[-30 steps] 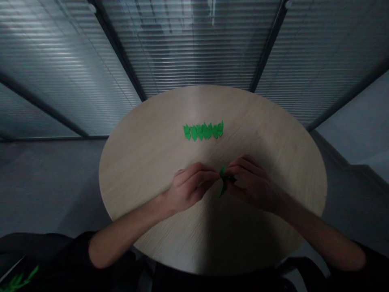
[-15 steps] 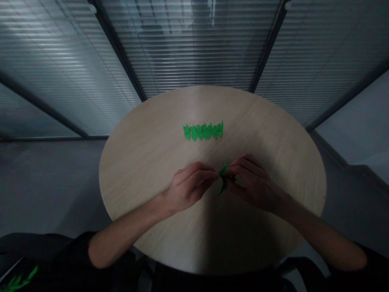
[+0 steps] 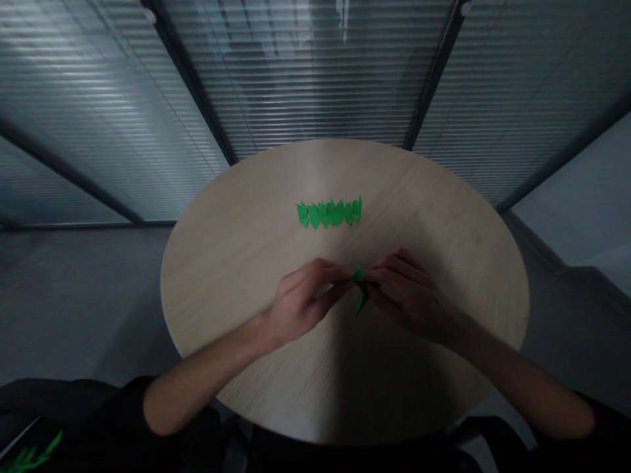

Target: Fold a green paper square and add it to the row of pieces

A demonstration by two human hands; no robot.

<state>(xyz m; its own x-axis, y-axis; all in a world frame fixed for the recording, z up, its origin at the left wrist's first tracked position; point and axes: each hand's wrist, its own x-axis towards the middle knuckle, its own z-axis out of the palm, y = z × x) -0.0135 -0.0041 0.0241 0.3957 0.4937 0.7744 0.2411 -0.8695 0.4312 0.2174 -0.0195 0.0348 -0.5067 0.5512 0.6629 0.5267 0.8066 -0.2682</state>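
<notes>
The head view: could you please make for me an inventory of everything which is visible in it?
Held green piece: one, green, between the fingertips of both hands
Row of green pieces: several, too close together to count surely, green, on the table beyond the hands
Table: one, light wood colour, centre
Leaf-like green strips: several, green, lower left corner
Blinds: several panels, grey, behind the table
Slanting frame bars: four, dark, between and beside the blinds
Wall: one, grey, right edge
Floor: one, grey, around the table
Sleeves: two, black, lower left and right
Left hand: one, bare, left of centre
Right hand: one, bare, right of centre
</notes>
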